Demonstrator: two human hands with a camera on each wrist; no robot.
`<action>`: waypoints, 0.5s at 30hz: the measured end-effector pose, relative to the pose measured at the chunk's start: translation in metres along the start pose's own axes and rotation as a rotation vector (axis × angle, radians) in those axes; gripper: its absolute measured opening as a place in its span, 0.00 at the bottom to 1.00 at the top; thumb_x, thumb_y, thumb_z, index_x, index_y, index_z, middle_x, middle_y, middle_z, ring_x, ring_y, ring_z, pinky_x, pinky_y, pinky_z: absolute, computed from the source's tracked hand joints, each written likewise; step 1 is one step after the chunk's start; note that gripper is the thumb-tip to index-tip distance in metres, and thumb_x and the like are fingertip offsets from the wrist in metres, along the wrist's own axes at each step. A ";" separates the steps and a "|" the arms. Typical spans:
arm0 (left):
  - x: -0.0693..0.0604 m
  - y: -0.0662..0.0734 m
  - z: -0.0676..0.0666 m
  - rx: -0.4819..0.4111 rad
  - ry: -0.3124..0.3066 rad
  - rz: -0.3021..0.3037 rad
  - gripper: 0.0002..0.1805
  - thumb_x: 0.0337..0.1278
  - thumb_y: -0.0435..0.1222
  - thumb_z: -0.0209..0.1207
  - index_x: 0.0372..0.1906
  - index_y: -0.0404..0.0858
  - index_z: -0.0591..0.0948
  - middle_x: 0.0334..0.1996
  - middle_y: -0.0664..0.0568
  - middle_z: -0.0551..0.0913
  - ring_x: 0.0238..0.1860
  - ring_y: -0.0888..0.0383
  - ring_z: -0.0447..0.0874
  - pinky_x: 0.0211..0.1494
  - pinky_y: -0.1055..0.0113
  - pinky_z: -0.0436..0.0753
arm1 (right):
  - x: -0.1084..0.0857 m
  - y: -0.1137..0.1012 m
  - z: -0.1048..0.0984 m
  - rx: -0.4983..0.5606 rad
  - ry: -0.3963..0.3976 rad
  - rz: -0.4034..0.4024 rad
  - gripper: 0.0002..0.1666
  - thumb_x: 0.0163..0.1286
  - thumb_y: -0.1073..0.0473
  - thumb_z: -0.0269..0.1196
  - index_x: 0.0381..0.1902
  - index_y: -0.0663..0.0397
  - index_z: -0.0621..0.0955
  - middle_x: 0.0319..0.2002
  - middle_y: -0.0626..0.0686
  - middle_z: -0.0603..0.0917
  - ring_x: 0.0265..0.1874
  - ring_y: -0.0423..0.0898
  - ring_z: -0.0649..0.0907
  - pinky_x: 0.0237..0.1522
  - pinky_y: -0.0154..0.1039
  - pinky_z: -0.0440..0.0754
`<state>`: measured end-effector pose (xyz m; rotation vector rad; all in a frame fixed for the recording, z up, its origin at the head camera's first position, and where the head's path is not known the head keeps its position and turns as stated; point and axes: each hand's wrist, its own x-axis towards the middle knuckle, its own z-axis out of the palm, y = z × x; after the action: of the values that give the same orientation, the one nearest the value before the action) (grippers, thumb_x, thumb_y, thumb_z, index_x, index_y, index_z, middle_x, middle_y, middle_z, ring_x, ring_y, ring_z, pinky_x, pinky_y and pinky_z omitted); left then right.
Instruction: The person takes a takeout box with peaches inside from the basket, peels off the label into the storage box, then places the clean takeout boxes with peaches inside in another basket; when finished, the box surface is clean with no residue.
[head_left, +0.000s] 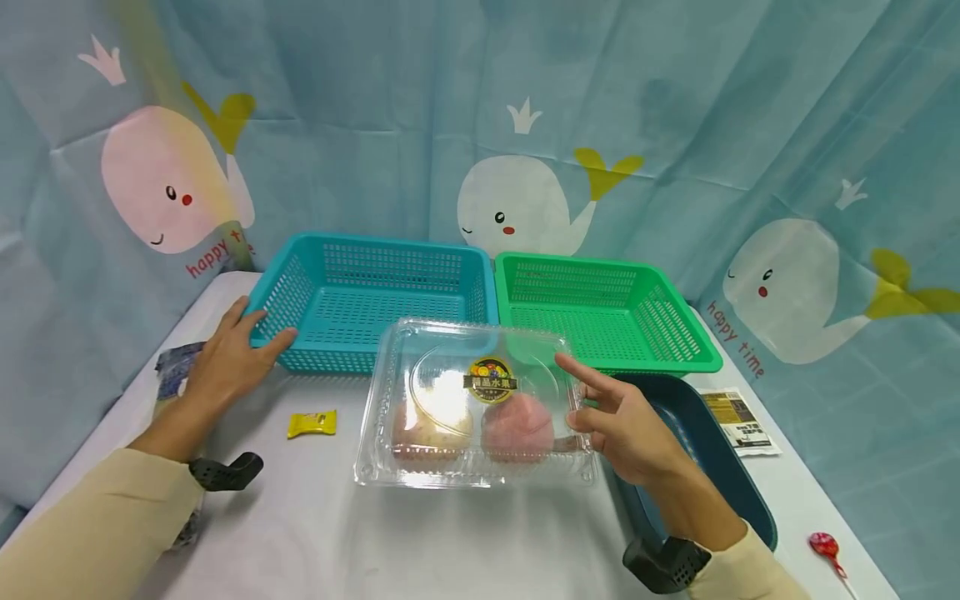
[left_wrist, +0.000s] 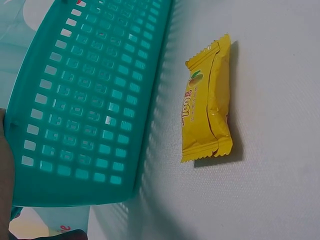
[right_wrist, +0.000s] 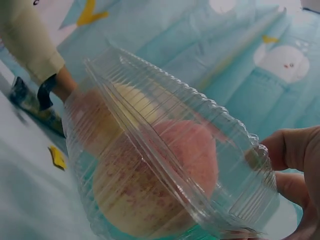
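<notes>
A clear plastic clamshell box point(head_left: 491, 475) with a round label on its lid hangs tilted over the table. Two round, peach-like fruits are inside, one pinkish point(head_left: 517, 429), one paler point(head_left: 431, 429). My right hand point(head_left: 626, 421) grips the box's right side; the right wrist view shows thumb and fingers point(right_wrist: 290, 187) on its ribbed edge. Spread fingers of my left hand point(head_left: 232, 358) rest at the near left corner of a blue basket point(head_left: 375, 361). Near that basket lies a yellow wrapped snack point(head_left: 311, 423), seen closer in the left wrist view point(left_wrist: 207, 105).
A green basket point(head_left: 611, 333) adjoins the blue one. A dark blue tray point(head_left: 738, 483) lies right, partly behind my right arm. Beyond it are a flat packet point(head_left: 738, 421) and a red lollipop point(head_left: 825, 546). A dark package point(head_left: 176, 367) is partly behind my left arm.
</notes>
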<state>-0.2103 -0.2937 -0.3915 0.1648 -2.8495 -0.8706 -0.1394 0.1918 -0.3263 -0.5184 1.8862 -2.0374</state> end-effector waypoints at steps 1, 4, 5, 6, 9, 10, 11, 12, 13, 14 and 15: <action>0.000 0.000 0.000 0.000 -0.001 -0.004 0.48 0.65 0.64 0.43 0.73 0.29 0.54 0.76 0.40 0.34 0.69 0.27 0.44 0.57 0.25 0.56 | -0.001 0.003 0.000 0.002 0.002 0.001 0.42 0.63 0.75 0.56 0.74 0.59 0.58 0.71 0.63 0.40 0.16 0.40 0.56 0.18 0.29 0.59; 0.000 -0.001 0.000 0.001 0.000 -0.009 0.49 0.64 0.64 0.43 0.73 0.29 0.54 0.76 0.40 0.34 0.69 0.27 0.43 0.57 0.25 0.55 | -0.004 0.012 0.001 0.013 -0.003 0.013 0.42 0.63 0.76 0.57 0.74 0.60 0.58 0.71 0.63 0.42 0.18 0.38 0.64 0.20 0.28 0.66; -0.001 -0.001 0.001 -0.001 0.001 -0.008 0.48 0.65 0.64 0.43 0.73 0.29 0.54 0.76 0.40 0.34 0.69 0.27 0.43 0.57 0.25 0.55 | -0.005 0.014 0.001 0.014 0.000 0.019 0.42 0.63 0.76 0.57 0.74 0.59 0.58 0.71 0.63 0.43 0.20 0.37 0.66 0.21 0.28 0.67; -0.001 -0.001 0.001 -0.003 0.002 -0.007 0.48 0.65 0.64 0.43 0.73 0.28 0.54 0.76 0.40 0.34 0.69 0.27 0.43 0.57 0.25 0.55 | -0.006 0.017 0.001 0.018 0.000 0.023 0.42 0.62 0.76 0.57 0.74 0.60 0.58 0.70 0.63 0.44 0.21 0.38 0.68 0.23 0.28 0.70; -0.001 -0.001 0.001 -0.008 -0.002 -0.005 0.48 0.65 0.64 0.43 0.73 0.28 0.54 0.76 0.40 0.33 0.69 0.27 0.43 0.57 0.26 0.55 | -0.008 0.024 0.001 0.043 0.005 0.035 0.43 0.62 0.77 0.56 0.74 0.61 0.58 0.65 0.64 0.50 0.24 0.38 0.70 0.26 0.30 0.76; -0.001 -0.001 0.001 -0.008 -0.002 -0.004 0.48 0.65 0.64 0.43 0.73 0.28 0.54 0.76 0.40 0.34 0.69 0.27 0.43 0.57 0.26 0.55 | -0.009 0.026 0.001 0.044 0.008 0.033 0.43 0.62 0.77 0.56 0.74 0.62 0.57 0.62 0.64 0.52 0.25 0.38 0.71 0.25 0.28 0.74; -0.001 -0.001 0.001 -0.008 -0.002 -0.005 0.48 0.65 0.64 0.43 0.73 0.28 0.54 0.76 0.40 0.34 0.69 0.27 0.43 0.57 0.26 0.55 | -0.010 0.028 0.000 0.050 0.008 0.032 0.43 0.62 0.77 0.56 0.74 0.62 0.57 0.58 0.63 0.53 0.25 0.38 0.71 0.24 0.28 0.73; 0.000 0.000 0.002 -0.007 -0.001 -0.005 0.48 0.65 0.64 0.43 0.73 0.29 0.54 0.76 0.40 0.34 0.69 0.27 0.43 0.57 0.26 0.55 | -0.011 0.030 0.000 0.052 0.011 0.032 0.43 0.62 0.77 0.56 0.74 0.63 0.57 0.54 0.63 0.54 0.25 0.38 0.71 0.24 0.27 0.72; 0.000 0.000 0.002 -0.004 -0.001 -0.007 0.48 0.65 0.64 0.42 0.73 0.29 0.54 0.76 0.40 0.34 0.69 0.27 0.43 0.57 0.26 0.55 | -0.011 0.032 0.000 0.054 0.016 0.033 0.43 0.62 0.77 0.56 0.74 0.63 0.57 0.51 0.62 0.55 0.25 0.38 0.71 0.23 0.26 0.70; 0.000 0.000 0.002 -0.002 0.000 -0.007 0.48 0.65 0.64 0.42 0.73 0.29 0.54 0.75 0.40 0.34 0.69 0.27 0.43 0.57 0.26 0.55 | -0.012 0.034 0.000 0.060 0.020 0.035 0.43 0.61 0.77 0.56 0.74 0.63 0.57 0.49 0.62 0.55 0.25 0.38 0.70 0.22 0.26 0.69; 0.001 0.000 0.002 0.001 0.001 -0.007 0.48 0.65 0.64 0.42 0.73 0.29 0.54 0.75 0.39 0.34 0.69 0.27 0.43 0.58 0.26 0.55 | -0.013 0.036 0.000 0.061 0.026 0.038 0.43 0.61 0.77 0.57 0.74 0.63 0.57 0.51 0.62 0.55 0.24 0.37 0.70 0.21 0.26 0.67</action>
<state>-0.2112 -0.2931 -0.3930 0.1759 -2.8499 -0.8701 -0.1289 0.1950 -0.3628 -0.4396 1.8282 -2.0792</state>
